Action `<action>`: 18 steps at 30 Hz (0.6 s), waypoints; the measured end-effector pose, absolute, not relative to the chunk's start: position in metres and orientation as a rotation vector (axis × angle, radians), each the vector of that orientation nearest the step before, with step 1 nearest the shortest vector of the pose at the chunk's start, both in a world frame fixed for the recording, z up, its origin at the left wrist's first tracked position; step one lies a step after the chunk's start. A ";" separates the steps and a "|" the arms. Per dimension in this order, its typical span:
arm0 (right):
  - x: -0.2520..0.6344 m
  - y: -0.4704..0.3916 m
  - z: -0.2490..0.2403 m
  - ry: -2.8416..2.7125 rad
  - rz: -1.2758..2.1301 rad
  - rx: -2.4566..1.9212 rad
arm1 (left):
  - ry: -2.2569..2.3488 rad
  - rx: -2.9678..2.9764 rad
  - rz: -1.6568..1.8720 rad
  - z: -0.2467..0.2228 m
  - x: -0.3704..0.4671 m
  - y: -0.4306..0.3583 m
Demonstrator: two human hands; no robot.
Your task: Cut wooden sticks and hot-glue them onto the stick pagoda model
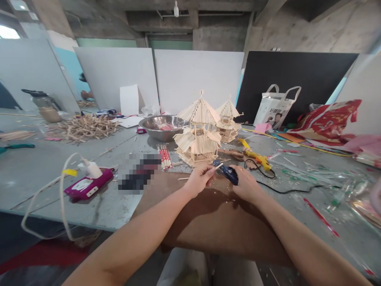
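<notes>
My left hand (200, 179) pinches a short pale wooden stick (219, 166) between thumb and fingers. Its far end reaches the front of a dark blue corded hand tool (228, 173), whose exact kind I cannot make out. My right hand (246, 183) is wrapped round that tool from the right. Just beyond both hands stands a pagoda model (199, 137) built of thin wooden sticks, with two tiers of roofs. Another loose stick (183, 178) lies left of my left hand. Under my hands is a brown board (208, 222) sprinkled with small wood crumbs.
A second stick pagoda (228, 119) and a metal bowl (149, 128) stand behind. A yellow glue gun (257, 157) and black cord (285, 192) lie right. Leftward are a purple power strip (89, 186) and a stick pile (86, 127). Plastic wrappers (309, 171) litter the right.
</notes>
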State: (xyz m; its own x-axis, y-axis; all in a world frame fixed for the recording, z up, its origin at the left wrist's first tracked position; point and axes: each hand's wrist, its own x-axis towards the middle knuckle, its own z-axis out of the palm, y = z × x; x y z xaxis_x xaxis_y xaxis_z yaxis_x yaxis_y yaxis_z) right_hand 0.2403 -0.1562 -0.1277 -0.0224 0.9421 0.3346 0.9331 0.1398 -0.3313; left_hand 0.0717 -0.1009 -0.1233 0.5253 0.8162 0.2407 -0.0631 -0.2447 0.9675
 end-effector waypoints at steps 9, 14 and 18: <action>0.235 -0.160 -0.125 -2.046 -0.005 -1.777 | 0.631 1.621 0.930 -0.125 0.075 -0.105; 0.235 -0.160 -0.127 -2.050 0.000 -1.783 | 0.620 1.643 0.919 -0.126 0.075 -0.105; 0.235 -0.160 -0.127 -2.046 0.005 -1.788 | 0.636 1.656 0.904 -0.127 0.075 -0.105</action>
State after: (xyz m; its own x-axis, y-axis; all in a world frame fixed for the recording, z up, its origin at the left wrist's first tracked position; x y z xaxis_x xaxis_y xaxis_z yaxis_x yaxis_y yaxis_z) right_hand 0.2354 -0.1601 -0.1267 -0.0836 0.9477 0.3081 0.9463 0.1724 -0.2735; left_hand 0.0750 -0.1054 -0.1272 0.5662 0.7884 0.2404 -0.0405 -0.2647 0.9635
